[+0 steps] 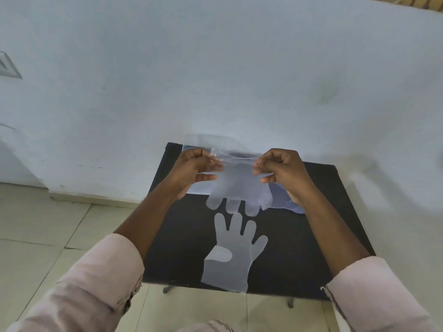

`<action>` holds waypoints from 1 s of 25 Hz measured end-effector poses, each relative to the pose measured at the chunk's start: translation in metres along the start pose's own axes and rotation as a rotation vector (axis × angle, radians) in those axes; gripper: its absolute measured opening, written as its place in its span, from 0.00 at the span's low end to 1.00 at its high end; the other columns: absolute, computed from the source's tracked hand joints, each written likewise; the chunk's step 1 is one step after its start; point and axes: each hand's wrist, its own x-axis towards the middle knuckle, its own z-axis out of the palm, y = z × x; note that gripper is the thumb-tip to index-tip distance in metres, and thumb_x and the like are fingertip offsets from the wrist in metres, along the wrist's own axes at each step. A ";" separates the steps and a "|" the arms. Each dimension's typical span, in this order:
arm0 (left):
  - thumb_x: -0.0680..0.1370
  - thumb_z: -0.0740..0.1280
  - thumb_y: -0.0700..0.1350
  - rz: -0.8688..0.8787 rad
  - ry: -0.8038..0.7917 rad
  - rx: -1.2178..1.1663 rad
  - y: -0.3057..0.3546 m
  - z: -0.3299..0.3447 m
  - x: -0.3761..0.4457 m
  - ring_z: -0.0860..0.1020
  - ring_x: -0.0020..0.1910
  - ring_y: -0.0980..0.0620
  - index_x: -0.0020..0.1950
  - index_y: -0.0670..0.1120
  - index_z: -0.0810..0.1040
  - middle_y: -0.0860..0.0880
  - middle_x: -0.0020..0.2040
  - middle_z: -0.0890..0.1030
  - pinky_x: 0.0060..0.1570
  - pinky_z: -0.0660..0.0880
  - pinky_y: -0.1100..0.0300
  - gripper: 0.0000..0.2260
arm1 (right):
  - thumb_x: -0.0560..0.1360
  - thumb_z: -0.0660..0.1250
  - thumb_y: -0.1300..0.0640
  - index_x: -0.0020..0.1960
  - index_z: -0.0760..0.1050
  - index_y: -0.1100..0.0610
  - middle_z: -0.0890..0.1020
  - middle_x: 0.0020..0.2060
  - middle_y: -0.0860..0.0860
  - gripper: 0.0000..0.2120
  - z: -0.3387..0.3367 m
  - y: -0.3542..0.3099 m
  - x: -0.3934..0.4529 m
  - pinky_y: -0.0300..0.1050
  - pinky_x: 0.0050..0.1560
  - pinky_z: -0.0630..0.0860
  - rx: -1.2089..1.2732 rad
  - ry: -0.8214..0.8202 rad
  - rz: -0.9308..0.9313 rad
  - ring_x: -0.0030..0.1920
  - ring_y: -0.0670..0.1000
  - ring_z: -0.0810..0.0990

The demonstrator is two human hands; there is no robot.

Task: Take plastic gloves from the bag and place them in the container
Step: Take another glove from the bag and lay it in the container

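A clear plastic glove (237, 185) hangs fingers-down above the black table (311, 236). My left hand (196, 171) pinches its cuff on the left and my right hand (282, 171) pinches it on the right, stretching the cuff between them. Another clear glove (230, 255) lies flat on the table nearer to me, fingers pointing away. Behind my hands stands a clear plastic container (208, 142) at the table's far edge. A bluish plastic bag (282, 200) lies under my right hand, partly hidden.
The small black table stands against a white wall (215, 68). Pale floor tiles (48, 224) lie to the left and in front. My sleeves (91, 283) are light pink.
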 end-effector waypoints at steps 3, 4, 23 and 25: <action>0.75 0.70 0.37 0.002 -0.034 0.033 0.005 -0.017 0.001 0.85 0.48 0.44 0.48 0.43 0.80 0.43 0.46 0.86 0.43 0.80 0.58 0.04 | 0.75 0.68 0.63 0.41 0.79 0.59 0.86 0.38 0.55 0.05 0.021 -0.002 0.001 0.40 0.37 0.79 0.069 0.034 0.038 0.41 0.54 0.86; 0.74 0.72 0.39 -0.004 -0.043 0.075 0.007 -0.023 0.003 0.85 0.47 0.45 0.50 0.41 0.81 0.43 0.46 0.86 0.44 0.80 0.59 0.06 | 0.75 0.68 0.63 0.41 0.79 0.59 0.86 0.38 0.55 0.04 0.029 -0.001 0.002 0.40 0.38 0.79 0.083 0.046 0.049 0.41 0.54 0.86; 0.79 0.67 0.44 -0.234 0.160 0.139 -0.008 -0.097 0.166 0.84 0.43 0.43 0.53 0.35 0.81 0.39 0.44 0.83 0.47 0.81 0.54 0.12 | 0.77 0.64 0.61 0.39 0.79 0.59 0.83 0.35 0.57 0.10 0.088 0.048 0.194 0.42 0.37 0.79 0.143 0.053 0.222 0.34 0.51 0.83; 0.79 0.67 0.43 -0.246 0.201 0.161 -0.009 -0.101 0.199 0.84 0.43 0.43 0.54 0.34 0.81 0.40 0.43 0.83 0.47 0.81 0.54 0.13 | 0.77 0.63 0.61 0.39 0.78 0.61 0.83 0.37 0.59 0.09 0.090 0.053 0.229 0.43 0.38 0.79 0.130 0.082 0.225 0.36 0.53 0.83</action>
